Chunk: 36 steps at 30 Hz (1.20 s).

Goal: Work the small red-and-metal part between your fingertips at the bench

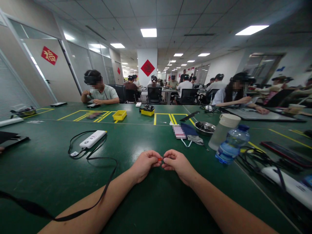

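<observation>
The left hand [145, 165] pinches an orange bit [160, 159] by its edge, probably to leave one end exposed toward the right hand [179, 165], narrowed just beside it; whether that grips anything, I cannot tell.

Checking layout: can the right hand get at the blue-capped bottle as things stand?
Probably yes: bare table lies between the right hand and the bottle, and the flask beside it leaves its near side free. Whether the fingers grip the orange piece is unclear.

Orange piece [160, 159] in the left hand [145, 165], mostly hidden, too small for identification.
</observation>
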### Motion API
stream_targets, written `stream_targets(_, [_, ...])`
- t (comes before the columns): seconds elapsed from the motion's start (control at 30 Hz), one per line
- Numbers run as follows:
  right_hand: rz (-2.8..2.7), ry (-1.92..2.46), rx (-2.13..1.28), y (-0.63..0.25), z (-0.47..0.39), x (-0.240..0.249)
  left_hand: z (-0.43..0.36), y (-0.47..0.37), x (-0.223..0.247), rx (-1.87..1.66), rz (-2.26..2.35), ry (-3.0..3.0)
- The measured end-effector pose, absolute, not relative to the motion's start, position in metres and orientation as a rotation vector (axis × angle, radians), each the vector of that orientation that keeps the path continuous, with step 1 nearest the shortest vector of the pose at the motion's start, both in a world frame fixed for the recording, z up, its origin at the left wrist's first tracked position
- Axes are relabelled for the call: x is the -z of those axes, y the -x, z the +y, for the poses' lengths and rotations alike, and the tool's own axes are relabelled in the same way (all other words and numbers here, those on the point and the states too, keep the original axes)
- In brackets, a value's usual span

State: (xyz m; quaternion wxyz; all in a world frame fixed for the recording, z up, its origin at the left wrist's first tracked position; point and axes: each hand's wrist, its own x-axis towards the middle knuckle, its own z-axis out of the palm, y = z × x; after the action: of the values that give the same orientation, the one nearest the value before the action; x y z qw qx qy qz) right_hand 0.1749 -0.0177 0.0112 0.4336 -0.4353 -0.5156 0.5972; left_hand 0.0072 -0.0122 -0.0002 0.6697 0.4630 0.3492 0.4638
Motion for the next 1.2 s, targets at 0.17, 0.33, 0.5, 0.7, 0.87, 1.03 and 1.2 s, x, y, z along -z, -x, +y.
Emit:
stream_targets(0.17, [-1.172, 1.095, -1.564, -0.1751, -0.0148, -0.0116, -0.0120, -0.0070, -0.0006, -1.036, 0.778, -0.980])
stream_targets(0.33, [-1.145, 1.069, -1.589, -0.1753, -0.0142, -0.0095, -0.0119, -0.0077, 0.0020, -1.062, 0.768, -1.008])
stream_targets(0.5, [-1.220, 1.109, -1.524, -0.1739, -0.0174, -0.0114, -0.0130, -0.0078, 0.0007, -1.060, 0.779, -1.049])
stream_targets(0.7, [-1.240, 1.101, -1.497, -0.1741, -0.0178, -0.0123, -0.0114, -0.0072, 0.0025, -1.047, 0.785, -1.033])
stream_targets(0.87, [-1.155, 1.088, -1.541, -0.1740, -0.0162, -0.0124, -0.0100, -0.0067, 0.0061, -1.069, 0.779, -1.014])
stream_targets(1.03, [-1.095, 1.045, -1.613, -0.1732, -0.0162, -0.0129, -0.0105, -0.0070, 0.0048, -1.073, 0.786, -1.042])
stream_targets(1.2, [-1.107, 1.048, -1.637, -0.1735, -0.0151, -0.0124, -0.0101, -0.0073, 0.0053, -1.071, 0.791, -1.054])
